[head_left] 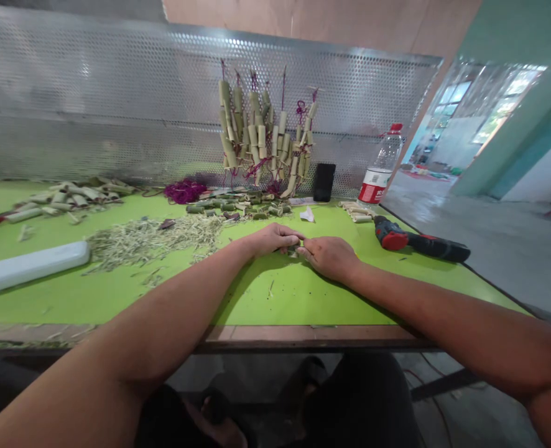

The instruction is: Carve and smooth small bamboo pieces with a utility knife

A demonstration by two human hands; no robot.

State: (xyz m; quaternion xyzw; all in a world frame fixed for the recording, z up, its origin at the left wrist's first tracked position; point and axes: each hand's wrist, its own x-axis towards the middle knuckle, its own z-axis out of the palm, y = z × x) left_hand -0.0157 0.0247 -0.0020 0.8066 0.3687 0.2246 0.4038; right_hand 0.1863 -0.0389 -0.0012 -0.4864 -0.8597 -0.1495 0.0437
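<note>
My left hand [275, 239] and my right hand [330, 255] meet fingertip to fingertip just above the green tabletop [252, 298]. The fingers of both are closed in a pinch. A sliver of something small and greyish-green shows below the fingertips; most of it is hidden, so its kind is unclear. Beyond the hands lie short green stem pieces [259, 216], cut like little tubes. A crumpled white scrap [307, 214] rests behind my right hand. Loose plant shavings [149, 239] are heaped to the left of my left hand.
Strung stem pieces [257, 134] hang on the perforated metal panel [130, 93]. Purple cord [185, 191] lies below them. To the right stand a black phone-like slab [324, 182] and a bottle [379, 168], near a power drill [418, 242]. A long white object [33, 267] lies left.
</note>
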